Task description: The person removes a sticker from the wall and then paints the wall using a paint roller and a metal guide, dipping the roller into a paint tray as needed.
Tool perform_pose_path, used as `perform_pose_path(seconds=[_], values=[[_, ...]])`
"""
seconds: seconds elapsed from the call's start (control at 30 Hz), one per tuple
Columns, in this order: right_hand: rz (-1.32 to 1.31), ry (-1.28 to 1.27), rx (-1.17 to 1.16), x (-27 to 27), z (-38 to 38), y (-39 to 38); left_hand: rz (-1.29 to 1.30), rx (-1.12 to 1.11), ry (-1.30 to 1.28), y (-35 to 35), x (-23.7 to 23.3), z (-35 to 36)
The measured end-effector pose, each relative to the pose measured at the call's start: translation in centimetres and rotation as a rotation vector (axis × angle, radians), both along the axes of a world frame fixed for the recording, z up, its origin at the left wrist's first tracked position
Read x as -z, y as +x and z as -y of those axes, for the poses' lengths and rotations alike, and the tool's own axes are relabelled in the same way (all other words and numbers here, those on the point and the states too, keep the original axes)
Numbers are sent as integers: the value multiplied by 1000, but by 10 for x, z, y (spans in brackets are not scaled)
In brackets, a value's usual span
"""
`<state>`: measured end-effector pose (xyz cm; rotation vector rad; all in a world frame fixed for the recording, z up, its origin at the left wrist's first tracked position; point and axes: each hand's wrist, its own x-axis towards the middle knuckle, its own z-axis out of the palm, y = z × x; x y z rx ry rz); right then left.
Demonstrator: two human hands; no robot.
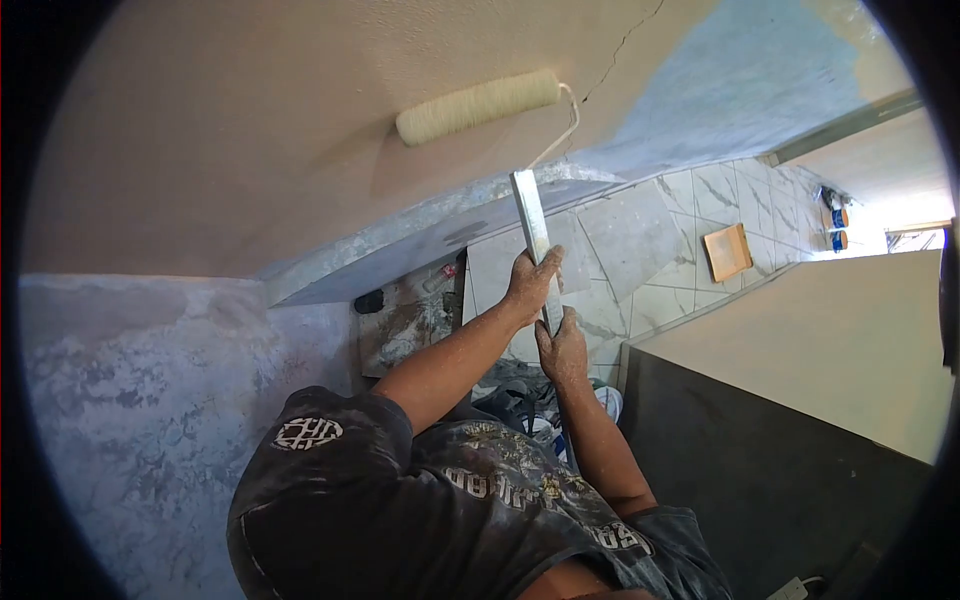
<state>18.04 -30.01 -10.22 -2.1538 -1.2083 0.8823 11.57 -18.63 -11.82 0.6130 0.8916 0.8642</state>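
A paint roller with a fluffy cream sleeve lies against the beige upper part of the wall. Its bent wire frame runs into a long square metal pole. My left hand is wrapped round the pole at mid-length. Lower down, closer to my body, my right hand grips the same pole. Both hands look dusty. A thin dark crack runs through the wall beyond the roller, near a grey-blue patch.
A ledge runs along the wall below the roller. On the marble-patterned tile floor lies an orange-brown tray or board, with small buckets farther off. A dark-based low wall stands at my right.
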Motion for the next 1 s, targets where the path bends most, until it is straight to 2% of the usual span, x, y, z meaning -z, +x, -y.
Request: perform_pose_path(seconds=[0.07,0.17,0.37,0.5,0.6,0.67,0.8,0.83,0.93,1.0], values=[[10,-116,-32,12,5,2,-15,-3,-75,1,18,4],[42,-161,-46,36,10,7,-13,41,-162,3,49,6],[52,-325,-64,53,5,14,39,49,-314,9,96,7],[85,-371,-62,65,4,13,40,27,-510,10,123,5],[78,-438,-46,56,19,11,7,-44,-627,14,126,22],[116,-448,-58,54,39,16,6,78,-631,23,127,40],[90,-438,56,43,63,35,-50,126,-579,56,111,62],[83,-474,56,50,56,40,-61,124,-579,61,120,58],[52,-349,79,42,64,81,-18,126,-530,104,124,53],[34,-408,66,40,73,111,-8,87,-561,130,123,47]])
